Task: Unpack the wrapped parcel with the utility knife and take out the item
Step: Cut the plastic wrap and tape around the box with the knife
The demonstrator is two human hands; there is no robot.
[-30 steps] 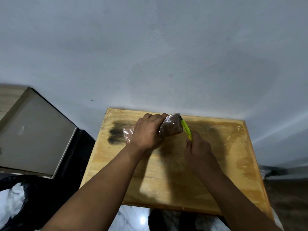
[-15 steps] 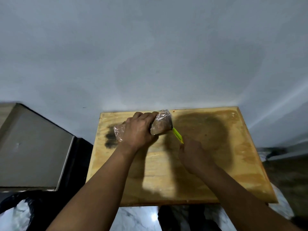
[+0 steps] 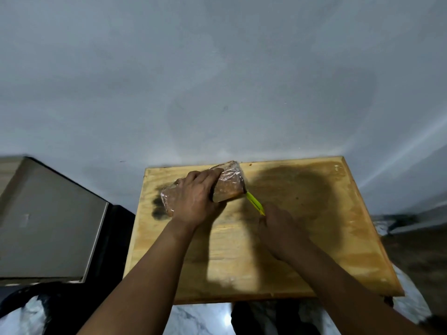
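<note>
A brown parcel (image 3: 229, 186) wrapped in clear plastic film lies at the far left of a wooden table (image 3: 314, 250). My left hand (image 3: 196, 201) grips it across the middle, fingers curled over its far side. My right hand (image 3: 278, 228) holds a yellow-green utility knife (image 3: 255, 203), whose tip meets the parcel's near right corner. The blade itself is too small to make out.
A grey wall rises right behind the table. To the left stands a grey box-like cabinet (image 3: 46, 226) with dark stuff below it. Marble-patterned floor (image 3: 200, 317) shows under the table's front edge.
The knife tip has slid down the parcel's right end toward its near corner. My left hand keeps its grip on the parcel. The head camera has shifted a little.
</note>
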